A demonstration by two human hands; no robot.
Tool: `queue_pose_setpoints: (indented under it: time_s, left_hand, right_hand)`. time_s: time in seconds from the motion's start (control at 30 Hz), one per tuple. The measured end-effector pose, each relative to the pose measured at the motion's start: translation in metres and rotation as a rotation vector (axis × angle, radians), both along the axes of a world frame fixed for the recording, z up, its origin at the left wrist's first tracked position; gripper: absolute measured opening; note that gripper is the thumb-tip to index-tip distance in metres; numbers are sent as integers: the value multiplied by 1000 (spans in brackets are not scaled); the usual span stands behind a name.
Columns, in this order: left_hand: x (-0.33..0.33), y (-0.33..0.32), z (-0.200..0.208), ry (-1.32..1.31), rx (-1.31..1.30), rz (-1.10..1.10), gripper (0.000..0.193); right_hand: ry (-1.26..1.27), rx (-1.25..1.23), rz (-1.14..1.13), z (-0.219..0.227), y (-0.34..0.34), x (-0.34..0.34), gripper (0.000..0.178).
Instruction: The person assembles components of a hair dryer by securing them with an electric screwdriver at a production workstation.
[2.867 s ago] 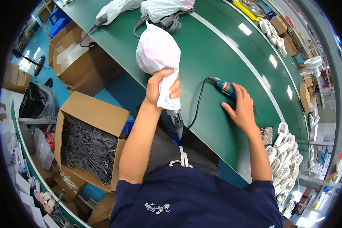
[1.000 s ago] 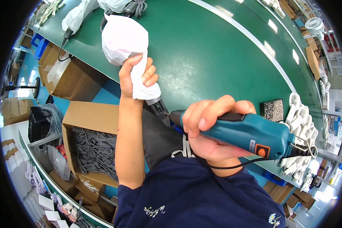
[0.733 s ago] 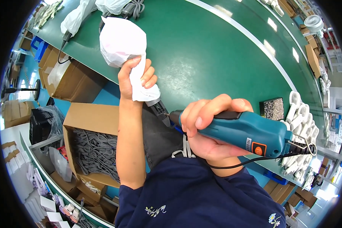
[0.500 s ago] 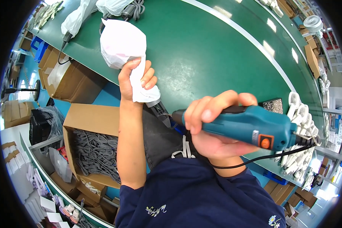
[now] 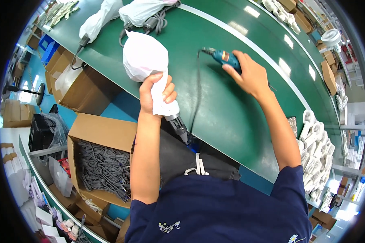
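My left hand (image 5: 147, 95) is closed around the narrow part of a handheld appliance wrapped in a white bag (image 5: 145, 54). Its wrapped bulky head points away from me. The bare dark grey end (image 5: 177, 124) sticks out toward my lap, past the table's near edge. Further right, my right hand (image 5: 251, 75) grips a teal electric screwdriver (image 5: 227, 58) above the green table. A thin bit shows beyond the hand. From the screwdriver's other end a black cord (image 5: 198, 85) runs down toward the table's near edge.
More bagged appliances (image 5: 103, 18) with grey cords lie at the far left of the green worktable (image 5: 215, 113). White brush heads (image 5: 314, 150) are piled at right, by a box of screws (image 5: 292, 124). Below left, a carton (image 5: 105, 121) holds grey cords; another carton (image 5: 83, 87) stands behind.
My right hand has carried the electric screwdriver away from the appliance's grey end, up and over the table, turning it around. My left hand still holds the wrapped appliance.
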State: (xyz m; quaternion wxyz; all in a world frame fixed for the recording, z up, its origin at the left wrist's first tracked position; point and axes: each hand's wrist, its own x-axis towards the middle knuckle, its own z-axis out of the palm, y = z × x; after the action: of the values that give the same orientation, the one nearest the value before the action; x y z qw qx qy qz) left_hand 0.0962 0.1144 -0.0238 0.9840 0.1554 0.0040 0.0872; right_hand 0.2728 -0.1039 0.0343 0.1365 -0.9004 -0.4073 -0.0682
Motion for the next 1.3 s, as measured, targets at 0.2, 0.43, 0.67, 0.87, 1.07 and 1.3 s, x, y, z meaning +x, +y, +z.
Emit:
queue_pose_setpoints:
  time_s: [0.2, 0.43, 0.67, 0.87, 1.07, 1.3]
  left_hand:
    - [-2, -3, 1, 35, 22, 41, 13]
    - [-1, -3, -5, 13, 30, 59, 15]
    - [-7, 1, -3, 20, 77, 154, 19]
    - [-35, 4, 10, 47, 117, 264, 16]
    - [-78, 12, 5, 25, 46, 412, 17]
    - [-112, 8, 1, -80, -133, 512, 13]
  right_hand:
    - [-279, 3, 65, -9, -5, -33, 50]
    - [376, 32, 104, -6, 25, -181, 44]
    - [429, 119, 150, -8, 34, -180, 35]
    - [565, 446, 198, -3, 24, -178, 35]
    - [455, 216, 91, 17, -21, -119, 41]
    - [309, -122, -107, 1, -50, -88, 58]
